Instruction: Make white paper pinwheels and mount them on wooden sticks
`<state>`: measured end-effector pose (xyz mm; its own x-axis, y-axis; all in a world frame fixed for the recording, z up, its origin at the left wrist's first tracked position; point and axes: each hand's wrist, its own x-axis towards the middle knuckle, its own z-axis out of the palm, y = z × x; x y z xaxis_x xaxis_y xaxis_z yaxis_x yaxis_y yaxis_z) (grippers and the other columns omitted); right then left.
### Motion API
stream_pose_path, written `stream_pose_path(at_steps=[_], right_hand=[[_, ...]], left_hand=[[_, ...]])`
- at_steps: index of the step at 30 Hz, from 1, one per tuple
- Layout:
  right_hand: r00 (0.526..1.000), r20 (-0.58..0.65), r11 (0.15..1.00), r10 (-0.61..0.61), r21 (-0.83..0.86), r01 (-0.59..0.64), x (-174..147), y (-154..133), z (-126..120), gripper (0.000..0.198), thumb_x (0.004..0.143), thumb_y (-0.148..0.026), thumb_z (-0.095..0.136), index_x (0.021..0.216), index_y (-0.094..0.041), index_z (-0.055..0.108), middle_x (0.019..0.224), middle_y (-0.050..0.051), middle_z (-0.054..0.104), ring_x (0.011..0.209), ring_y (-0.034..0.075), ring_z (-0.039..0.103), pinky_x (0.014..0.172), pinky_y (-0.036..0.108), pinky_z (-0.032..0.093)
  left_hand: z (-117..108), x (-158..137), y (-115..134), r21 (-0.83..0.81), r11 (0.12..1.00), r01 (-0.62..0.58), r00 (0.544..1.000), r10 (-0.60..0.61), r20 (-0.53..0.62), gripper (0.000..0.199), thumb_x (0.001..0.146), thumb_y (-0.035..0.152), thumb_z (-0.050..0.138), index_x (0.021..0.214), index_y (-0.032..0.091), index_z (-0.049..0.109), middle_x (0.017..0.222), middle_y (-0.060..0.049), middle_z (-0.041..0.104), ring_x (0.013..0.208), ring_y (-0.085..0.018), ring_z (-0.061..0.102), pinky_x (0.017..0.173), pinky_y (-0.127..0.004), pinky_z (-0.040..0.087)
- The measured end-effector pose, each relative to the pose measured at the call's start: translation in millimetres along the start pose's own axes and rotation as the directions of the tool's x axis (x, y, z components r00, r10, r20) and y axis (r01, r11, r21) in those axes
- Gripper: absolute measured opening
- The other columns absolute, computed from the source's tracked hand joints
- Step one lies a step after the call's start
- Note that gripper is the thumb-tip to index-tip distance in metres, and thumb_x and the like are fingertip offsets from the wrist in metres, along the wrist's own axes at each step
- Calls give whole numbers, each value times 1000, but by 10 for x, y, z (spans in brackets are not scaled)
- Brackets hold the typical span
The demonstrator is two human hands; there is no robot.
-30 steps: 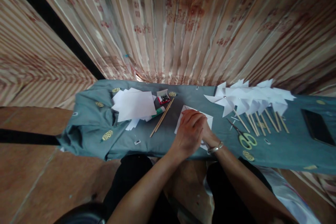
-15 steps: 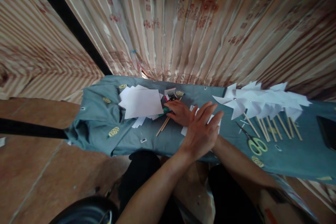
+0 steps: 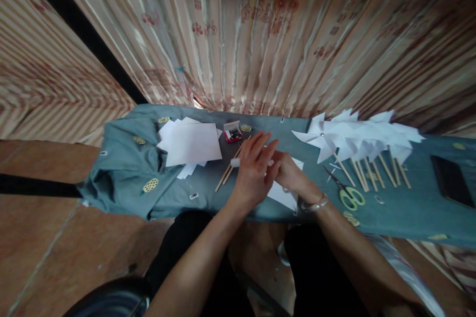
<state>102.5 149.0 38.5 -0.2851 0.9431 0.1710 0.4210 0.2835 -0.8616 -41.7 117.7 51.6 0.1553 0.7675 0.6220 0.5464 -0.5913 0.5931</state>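
My left hand [image 3: 253, 173] and my right hand [image 3: 290, 174] meet over the middle of the teal cloth-covered table [image 3: 126, 168]. Between them they hold a glue stick [image 3: 235, 162]; only its white end shows, sticking out at the left by my left thumb, while my left fingers stay spread. My right hand, with a bracelet at the wrist, is partly hidden behind the left. A folded white paper square [image 3: 284, 197] lies on the cloth just under both hands.
A stack of white paper [image 3: 191, 142] lies at the left, with a small red box of pins [image 3: 233, 134] and two wooden sticks [image 3: 227, 172] beside it. Finished white pinwheels [image 3: 353, 137] on sticks, green-handled scissors [image 3: 348, 196] and a black phone [image 3: 451, 181] sit to the right. Curtains hang behind.
My right hand reached left across the paper to the green glue stick by the stack and brought it back. My left hand lifted off the paper and joined it at the glue stick.
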Motion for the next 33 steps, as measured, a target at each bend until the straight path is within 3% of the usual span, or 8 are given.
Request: stream_pose_path(at_steps=[3,5,10,15,20,24,28,33], right_hand=[[990,24,974,140,175,-142,-115,58,-284,25,73,-37,76,93,-23,74,75,0,73,63,16,62,60,28,51],[966,20,885,257,396,-244,-196,119,-413,28,69,-37,80,93,-23,73,74,-3,73,60,13,61,56,23,48],[925,38,705,378,636,-314,-328,213,-550,32,60,-33,89,87,-24,75,78,-3,75,68,12,66,65,22,52],[917,104,591,386,735,-332,-347,212,-499,33,62,-39,89,88,-25,76,79,-2,75,65,12,67,66,25,56],[895,134,457,425,822,-340,-350,268,-459,36,60,-38,92,89,-24,77,82,-2,77,66,10,67,70,23,58],[865,49,441,500,845,-303,-340,427,-555,35,63,-47,89,81,-21,74,70,-2,74,59,11,66,62,23,57],[844,14,427,536,858,-286,-334,547,-635,38,66,-52,87,71,-21,66,64,-1,72,58,12,67,59,23,57],[861,38,458,508,834,-307,-343,580,-603,38,70,-54,84,77,-21,66,69,-1,73,59,12,67,61,23,58]], left_hand=[[-60,-31,-109,-114,976,187,982,-183,45,41,97,32,54,135,18,56,144,-15,57,142,-27,44,119,-51,34],[-73,-70,-145,-209,915,345,936,-319,149,48,91,35,63,136,20,56,145,-13,56,140,-28,46,118,-51,36],[11,-156,-105,-485,580,654,756,-503,419,55,77,31,76,130,19,63,125,-12,70,104,-25,71,89,-39,59],[125,-116,-25,-535,406,741,649,-638,415,44,70,35,80,107,13,73,78,-5,76,75,-19,74,77,-33,60],[145,-50,10,-539,340,771,600,-671,435,47,67,37,82,105,11,73,72,-5,76,71,-21,75,76,-35,61],[45,-71,-99,-491,427,760,628,-677,383,47,70,39,78,108,12,71,73,-3,74,68,-19,73,71,-33,60],[-154,-145,-312,-190,743,641,767,-612,193,37,75,36,73,105,16,72,78,-1,71,69,-16,67,69,-29,56],[-263,-282,-511,172,920,352,874,-389,292,26,83,24,60,105,19,74,103,-7,73,88,-20,68,85,-34,56]])
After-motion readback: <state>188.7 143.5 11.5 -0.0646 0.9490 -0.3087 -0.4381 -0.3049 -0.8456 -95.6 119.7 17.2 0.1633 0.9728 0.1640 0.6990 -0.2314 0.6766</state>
